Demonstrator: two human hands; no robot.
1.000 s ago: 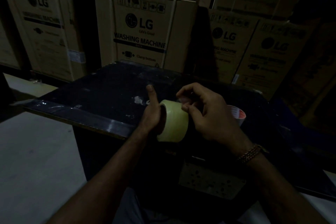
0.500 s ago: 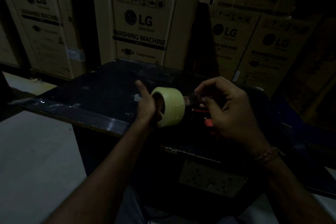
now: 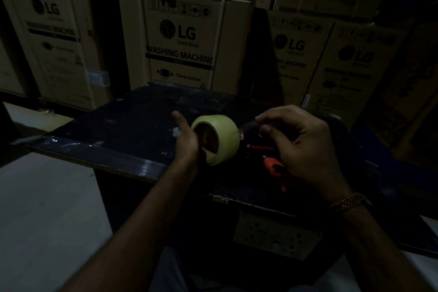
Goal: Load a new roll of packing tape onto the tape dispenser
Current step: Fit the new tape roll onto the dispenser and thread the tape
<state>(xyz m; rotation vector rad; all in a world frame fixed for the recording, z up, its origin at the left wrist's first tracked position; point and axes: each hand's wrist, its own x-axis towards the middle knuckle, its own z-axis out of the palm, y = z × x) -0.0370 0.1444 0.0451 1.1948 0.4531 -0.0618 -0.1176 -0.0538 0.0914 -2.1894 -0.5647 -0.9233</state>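
Over dark table (image 3: 113, 125): left hand (image 3: 187, 140) grip clamps tape roll (image 3: 222, 135); right hand (image 3: 301, 147) pinches tape end.

Dim light. Tape roll (image 3: 216, 138), yellowish, held over dark table (image 3: 123, 125), open core facing camera-left. Left hand (image 3: 187, 141) grips roll at its left rim, fingers inside core, thumb up. Right hand (image 3: 301, 147) just right of roll, thumb and forefinger pinched together. Red tape dispenser (image 3: 272, 165) lower right of roll, partly hidden. LG cartons (image 3: 182, 42) behind roll.
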